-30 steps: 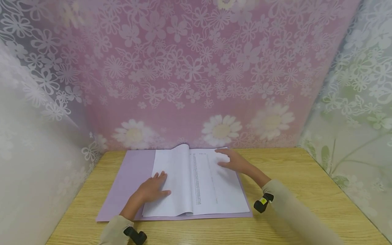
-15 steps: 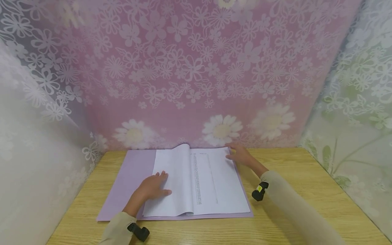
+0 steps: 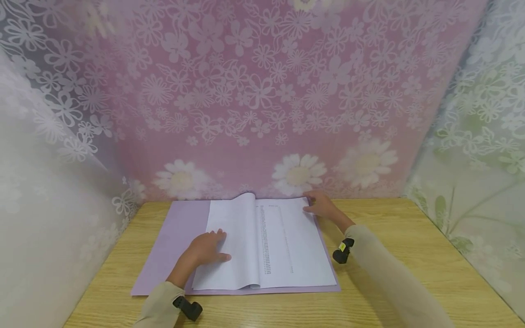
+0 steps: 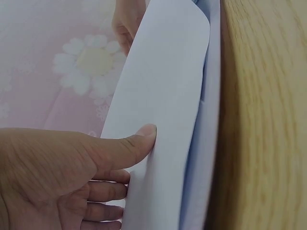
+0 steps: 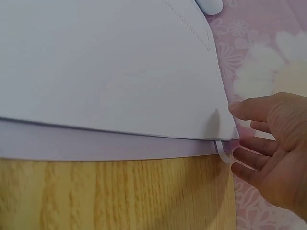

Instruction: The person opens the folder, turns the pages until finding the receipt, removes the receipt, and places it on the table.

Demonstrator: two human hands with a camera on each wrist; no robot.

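Note:
A purple folder (image 3: 180,228) lies spread out with white sheets inside. The left-hand sheets (image 3: 231,269) bulge up near the fold; the right-hand page (image 3: 303,255) bears columns of small print. On the left-hand sheets rests my left hand (image 3: 205,249), thumb apart from the fingers; the left wrist view shows its thumb (image 4: 141,139) lying on the paper. My right hand (image 3: 323,207) is at the far right corner of the printed page. Up close, its thumb (image 5: 249,109) meets the paper's edge and the other fingers lie around the corner, loosely bent. A thin pale strip (image 5: 222,152) sticks out there.
The wooden table (image 3: 389,228) carries the folder, whose far edge lies close to the pink floral backdrop (image 3: 262,114). Pale floral sheets (image 3: 484,182) stand at both sides. Each sleeve has a small black wrist camera (image 3: 343,250).
My right hand has moved right from above the printed page to its far corner, staying there over the last half second. The left hand has barely shifted; the folder and sheets lie as before.

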